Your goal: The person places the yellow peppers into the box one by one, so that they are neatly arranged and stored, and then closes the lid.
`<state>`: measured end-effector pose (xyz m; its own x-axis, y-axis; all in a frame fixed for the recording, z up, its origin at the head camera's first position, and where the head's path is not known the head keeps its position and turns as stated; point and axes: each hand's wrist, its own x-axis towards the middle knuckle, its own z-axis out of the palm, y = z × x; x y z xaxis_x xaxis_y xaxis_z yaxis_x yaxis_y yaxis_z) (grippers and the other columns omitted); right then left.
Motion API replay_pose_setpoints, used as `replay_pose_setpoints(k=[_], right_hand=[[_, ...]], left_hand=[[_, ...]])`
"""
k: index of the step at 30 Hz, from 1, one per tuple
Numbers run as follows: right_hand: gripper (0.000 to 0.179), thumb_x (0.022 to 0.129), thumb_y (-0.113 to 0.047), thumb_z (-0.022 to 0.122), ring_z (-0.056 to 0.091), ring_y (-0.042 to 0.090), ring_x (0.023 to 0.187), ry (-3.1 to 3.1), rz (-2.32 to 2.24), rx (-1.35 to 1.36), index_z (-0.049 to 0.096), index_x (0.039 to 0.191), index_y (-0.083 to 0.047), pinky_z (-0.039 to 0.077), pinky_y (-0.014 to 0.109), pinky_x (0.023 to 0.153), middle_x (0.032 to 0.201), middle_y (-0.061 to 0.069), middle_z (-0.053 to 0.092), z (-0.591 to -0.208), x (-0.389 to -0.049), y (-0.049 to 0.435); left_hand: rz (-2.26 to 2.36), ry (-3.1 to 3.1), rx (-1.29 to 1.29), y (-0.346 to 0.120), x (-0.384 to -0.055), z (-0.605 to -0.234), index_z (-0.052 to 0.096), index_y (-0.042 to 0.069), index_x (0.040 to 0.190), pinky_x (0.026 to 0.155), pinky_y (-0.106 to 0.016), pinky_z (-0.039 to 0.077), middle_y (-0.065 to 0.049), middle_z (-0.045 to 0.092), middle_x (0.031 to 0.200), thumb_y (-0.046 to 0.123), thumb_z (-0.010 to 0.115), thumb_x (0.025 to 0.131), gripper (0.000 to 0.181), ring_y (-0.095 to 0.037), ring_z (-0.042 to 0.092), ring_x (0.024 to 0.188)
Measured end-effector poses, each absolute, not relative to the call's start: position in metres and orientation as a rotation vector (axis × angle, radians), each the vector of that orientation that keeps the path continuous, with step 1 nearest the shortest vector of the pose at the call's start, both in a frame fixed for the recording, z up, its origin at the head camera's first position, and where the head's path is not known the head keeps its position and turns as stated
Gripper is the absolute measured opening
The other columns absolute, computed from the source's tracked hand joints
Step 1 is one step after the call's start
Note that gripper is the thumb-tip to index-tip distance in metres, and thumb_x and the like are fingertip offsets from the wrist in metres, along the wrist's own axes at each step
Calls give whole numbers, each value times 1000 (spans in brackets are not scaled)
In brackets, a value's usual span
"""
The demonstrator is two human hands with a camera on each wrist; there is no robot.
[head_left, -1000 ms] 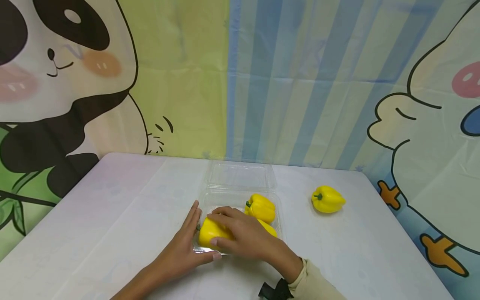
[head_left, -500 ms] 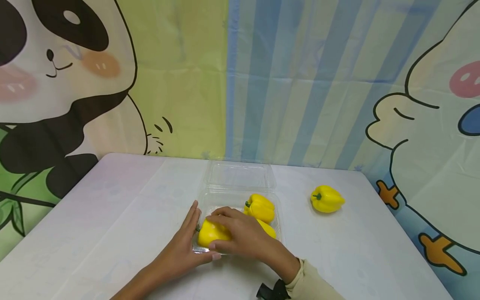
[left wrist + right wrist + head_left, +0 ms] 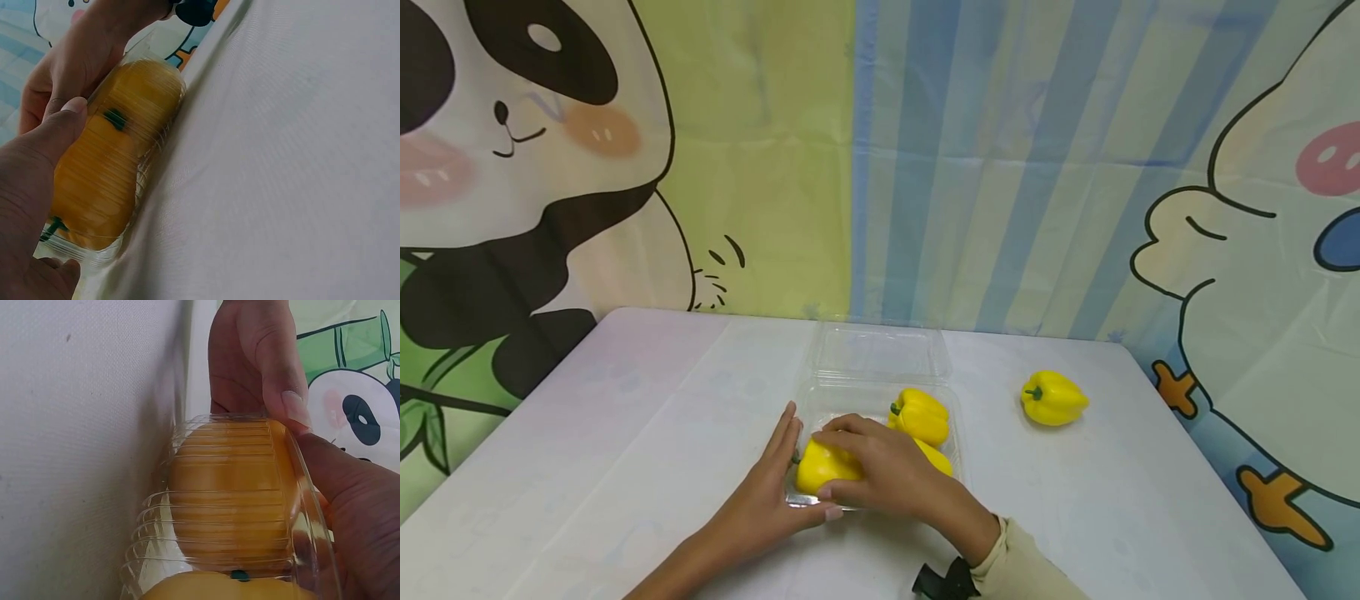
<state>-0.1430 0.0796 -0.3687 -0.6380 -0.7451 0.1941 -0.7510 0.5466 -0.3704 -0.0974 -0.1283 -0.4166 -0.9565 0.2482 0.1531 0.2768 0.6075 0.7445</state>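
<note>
My right hand grips a yellow bell pepper from above, thumb at its front, inside a clear plastic clamshell container. The pepper's green stem points left. My left hand rests against the container's front left corner, fingers straight along the left side and thumb along the front. Two more yellow peppers are in the right half: one at the back, another partly hidden by my right hand. Through the ribbed wall, the left wrist view shows two peppers end to end, including the near one.
The container's clear lid lies folded back towards the wall. A single yellow bell pepper lies on the white-covered table to the right. A cartoon-printed curtain hangs behind. A black object is at my right wrist.
Almost nothing differs; both hands and the peppers keep their places, with only a slight shift of the head view.
</note>
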Motion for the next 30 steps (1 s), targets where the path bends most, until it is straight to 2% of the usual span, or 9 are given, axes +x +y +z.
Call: replay_pose_setpoints(k=[5,12,17,30], right_hand=[[61,89,-53,64,53,11,119,-2762,667,1316,54,140,-20,46,33,97,135,-5,53,-368,-142,79],[72,86,-60,62,52,12,121,-2810,629,1260,53,141,-14,46,32,97,136,-4,54,-369,-143,78],[73,86,-60,61,52,12,121,-2810,628,1266,52,142,-14,46,32,98,136,-4,53,-368,-144,79],[71,86,-59,63,53,11,119,-2807,629,1272,53,141,-15,46,32,98,135,-4,54,-366,-144,79]], left_hand=[[-1293,-2778,-458,-128,-98,-417,9,3,156,106,-59,30,0,-6,162,66,74,71,124,-34,17,144],[-1293,-2776,-451,-128,-98,-418,8,3,156,106,-58,30,2,-6,162,66,75,70,125,-34,18,144],[-1291,-2778,-454,-128,-98,-418,9,2,156,106,-57,31,5,-7,162,66,75,70,125,-33,19,144],[-1269,-2777,-468,-128,-99,-419,9,1,155,106,-58,31,2,-7,162,68,72,72,123,-34,18,144]])
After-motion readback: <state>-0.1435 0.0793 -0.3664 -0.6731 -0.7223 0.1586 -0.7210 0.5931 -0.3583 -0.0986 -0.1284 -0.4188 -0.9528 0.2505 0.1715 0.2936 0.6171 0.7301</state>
